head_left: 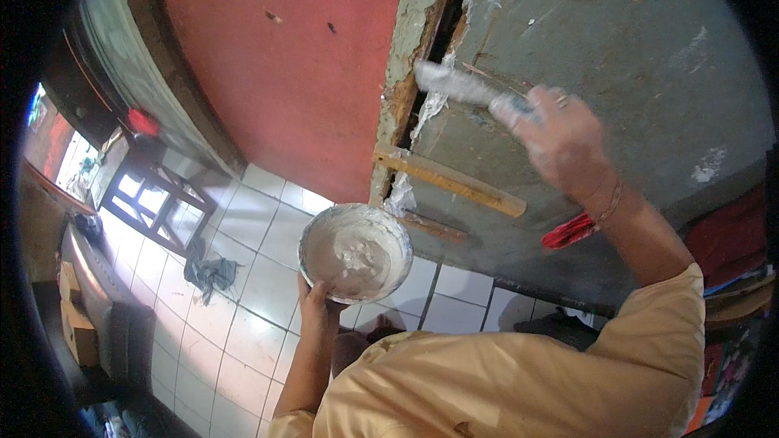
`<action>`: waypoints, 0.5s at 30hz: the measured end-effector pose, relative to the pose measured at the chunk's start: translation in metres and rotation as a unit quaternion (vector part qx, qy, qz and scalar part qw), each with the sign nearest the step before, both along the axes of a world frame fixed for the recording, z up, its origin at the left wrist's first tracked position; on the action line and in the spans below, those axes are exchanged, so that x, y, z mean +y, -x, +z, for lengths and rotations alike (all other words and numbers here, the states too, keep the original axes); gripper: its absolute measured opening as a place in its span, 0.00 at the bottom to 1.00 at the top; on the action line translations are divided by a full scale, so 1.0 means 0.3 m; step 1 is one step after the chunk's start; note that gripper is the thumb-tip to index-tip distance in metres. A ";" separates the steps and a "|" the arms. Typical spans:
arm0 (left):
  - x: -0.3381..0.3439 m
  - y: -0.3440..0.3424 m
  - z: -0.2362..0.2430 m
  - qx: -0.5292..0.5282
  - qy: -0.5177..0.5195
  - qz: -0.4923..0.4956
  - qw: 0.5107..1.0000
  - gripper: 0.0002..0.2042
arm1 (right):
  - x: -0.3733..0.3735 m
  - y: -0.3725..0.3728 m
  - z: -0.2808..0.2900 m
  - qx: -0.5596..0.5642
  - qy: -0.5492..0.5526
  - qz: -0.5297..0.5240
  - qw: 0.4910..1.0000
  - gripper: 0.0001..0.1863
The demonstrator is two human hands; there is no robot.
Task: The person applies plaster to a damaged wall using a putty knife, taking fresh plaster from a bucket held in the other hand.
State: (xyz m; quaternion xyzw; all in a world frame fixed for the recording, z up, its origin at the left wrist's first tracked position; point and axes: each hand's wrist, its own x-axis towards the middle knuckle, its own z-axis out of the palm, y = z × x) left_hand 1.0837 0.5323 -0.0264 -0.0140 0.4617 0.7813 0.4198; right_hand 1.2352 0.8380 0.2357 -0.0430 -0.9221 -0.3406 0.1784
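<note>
My right hand (568,142) is closed around the handle of a putty knife (454,85), whose blade is coated in white filler and slightly blurred. The blade's tip is by a dark vertical gap (442,40) between a worn wooden post (398,73) and a grey wall (625,57). White filler (430,109) is smeared along the wall's edge beside this gap. Lower down, my left hand (319,298) grips the near rim of a round bucket (399,247). Inside the bucket lies wet whitish filler (349,264), lumpy in the middle.
A wooden strip (454,182) juts across the gap below the knife, with a shorter one (434,227) beneath. Something red (570,231) is at the grey wall under my right forearm. Left are a red panel (284,57), a wooden stool (158,199) and a cloth (211,272) on the tiles.
</note>
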 end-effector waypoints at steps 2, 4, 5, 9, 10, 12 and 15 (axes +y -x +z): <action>-0.001 0.004 0.005 -0.003 0.002 -0.004 1.000 0.33 | -0.085 0.016 -0.027 -0.067 0.069 -0.029 0.995 0.07; -0.003 0.003 0.003 -0.003 -0.005 -0.004 1.000 0.31 | -0.137 0.044 -0.021 -0.077 0.063 -0.038 0.994 0.06; -0.002 0.004 0.008 -0.002 -0.005 -0.007 1.000 0.30 | -0.156 0.055 -0.012 -0.083 0.059 -0.043 0.994 0.06; -0.006 0.021 -0.002 0.002 -0.007 -0.011 1.000 0.36 | -0.163 0.113 0.031 -0.134 0.021 -0.050 0.990 0.05; -0.002 0.022 -0.006 0.001 -0.007 -0.009 1.000 0.40 | -0.166 0.127 0.038 -0.136 0.007 -0.050 0.989 0.05; -0.003 0.026 0.003 0.009 -0.027 -0.021 0.999 0.41 | -0.170 0.145 0.058 -0.140 -0.021 -0.051 0.989 0.04; 0.002 0.046 0.039 -0.003 -0.012 -0.036 0.999 0.40 | -0.193 0.163 0.102 -0.161 -0.048 -0.082 0.982 0.04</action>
